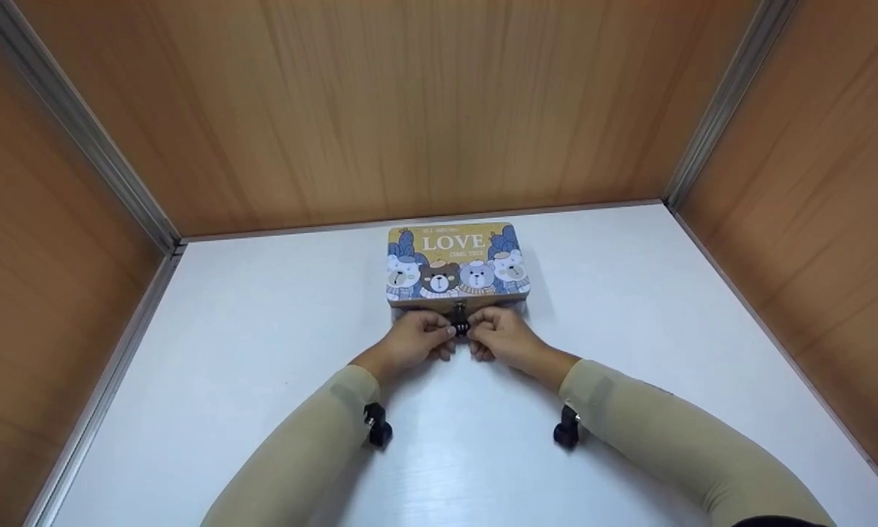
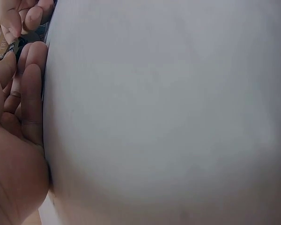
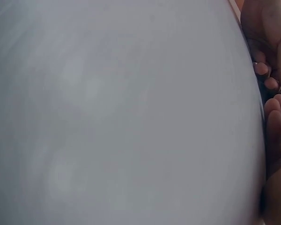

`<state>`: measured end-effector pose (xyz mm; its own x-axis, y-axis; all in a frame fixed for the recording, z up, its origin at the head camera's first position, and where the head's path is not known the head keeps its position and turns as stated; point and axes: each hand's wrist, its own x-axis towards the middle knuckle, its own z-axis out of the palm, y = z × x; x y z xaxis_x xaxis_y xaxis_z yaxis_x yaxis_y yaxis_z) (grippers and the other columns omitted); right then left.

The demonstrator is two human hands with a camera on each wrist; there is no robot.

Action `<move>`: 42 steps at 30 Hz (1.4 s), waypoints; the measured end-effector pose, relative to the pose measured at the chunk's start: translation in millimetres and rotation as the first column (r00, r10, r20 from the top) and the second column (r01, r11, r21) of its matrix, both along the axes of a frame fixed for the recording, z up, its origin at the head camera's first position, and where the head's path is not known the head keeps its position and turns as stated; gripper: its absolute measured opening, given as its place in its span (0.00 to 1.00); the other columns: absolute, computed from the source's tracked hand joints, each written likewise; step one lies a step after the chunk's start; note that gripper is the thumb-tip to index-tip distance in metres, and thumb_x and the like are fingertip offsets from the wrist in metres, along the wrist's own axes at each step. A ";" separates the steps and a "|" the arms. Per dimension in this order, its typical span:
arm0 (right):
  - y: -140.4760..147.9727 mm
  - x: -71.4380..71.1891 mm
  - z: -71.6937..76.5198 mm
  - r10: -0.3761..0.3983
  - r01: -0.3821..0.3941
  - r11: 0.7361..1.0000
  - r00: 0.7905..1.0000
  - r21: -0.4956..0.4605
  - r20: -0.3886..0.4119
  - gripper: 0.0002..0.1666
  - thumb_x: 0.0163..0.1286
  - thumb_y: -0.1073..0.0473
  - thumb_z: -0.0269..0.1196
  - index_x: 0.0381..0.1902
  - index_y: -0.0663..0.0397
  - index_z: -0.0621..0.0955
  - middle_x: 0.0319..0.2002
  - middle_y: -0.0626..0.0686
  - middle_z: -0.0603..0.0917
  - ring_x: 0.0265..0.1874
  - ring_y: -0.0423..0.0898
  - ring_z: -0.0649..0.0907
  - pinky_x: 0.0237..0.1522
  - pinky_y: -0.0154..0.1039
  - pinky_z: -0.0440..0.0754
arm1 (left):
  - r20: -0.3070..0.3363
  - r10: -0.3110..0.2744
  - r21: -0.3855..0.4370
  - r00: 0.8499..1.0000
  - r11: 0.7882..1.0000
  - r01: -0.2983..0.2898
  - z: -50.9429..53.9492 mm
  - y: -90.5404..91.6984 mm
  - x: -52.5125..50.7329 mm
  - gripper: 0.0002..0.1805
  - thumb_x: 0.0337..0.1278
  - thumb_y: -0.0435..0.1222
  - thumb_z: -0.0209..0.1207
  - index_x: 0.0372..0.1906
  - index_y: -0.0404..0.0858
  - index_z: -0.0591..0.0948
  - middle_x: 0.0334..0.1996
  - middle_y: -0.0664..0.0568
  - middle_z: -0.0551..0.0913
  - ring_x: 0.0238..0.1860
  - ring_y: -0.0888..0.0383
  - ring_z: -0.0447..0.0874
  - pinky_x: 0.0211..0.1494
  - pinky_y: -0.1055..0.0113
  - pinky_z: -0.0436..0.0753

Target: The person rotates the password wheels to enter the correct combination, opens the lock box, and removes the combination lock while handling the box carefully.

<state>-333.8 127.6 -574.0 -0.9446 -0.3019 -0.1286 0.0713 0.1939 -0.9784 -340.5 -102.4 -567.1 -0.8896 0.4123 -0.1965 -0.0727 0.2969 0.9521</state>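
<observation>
A rectangular box with bears and the word LOVE on its lid lies closed near the back of the white table. At the middle of its front hangs a small black combination padlock, from a metal clasp. From the left side, my left hand pinches the padlock between thumb and fingers. My right hand pinches it from the opposite side, fingers curled. In the left wrist view the padlock shows between both hands' fingertips. Mostly fingers show in the right wrist view, and the padlock is largely hidden there.
Wood-grain panels with metal edge strips stand behind and on both sides of the white table. A small black device is on the left wrist, and another black device is on the right.
</observation>
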 end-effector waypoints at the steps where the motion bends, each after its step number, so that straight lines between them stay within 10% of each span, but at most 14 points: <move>1: -0.7 0.2 -0.6 0.005 -0.005 1.000 1.000 0.003 0.004 0.14 0.78 0.67 0.62 0.57 0.70 0.83 0.25 0.50 0.88 0.22 0.41 0.87 0.27 0.32 0.88 | 0.004 0.001 -0.002 1.000 1.000 -0.001 -0.4 -0.9 0.6 0.09 0.86 0.33 0.62 0.51 0.31 0.87 0.40 0.45 0.93 0.35 0.59 0.93 0.46 0.66 0.94; 42: -0.6 1.1 -0.6 -0.007 0.007 1.000 1.000 0.019 0.007 0.09 0.82 0.64 0.66 0.53 0.66 0.84 0.25 0.49 0.89 0.23 0.40 0.87 0.28 0.32 0.89 | 0.014 0.021 0.028 1.000 0.999 -0.021 -0.7 2.2 2.8 0.09 0.86 0.34 0.62 0.50 0.31 0.87 0.38 0.47 0.92 0.34 0.59 0.92 0.46 0.66 0.94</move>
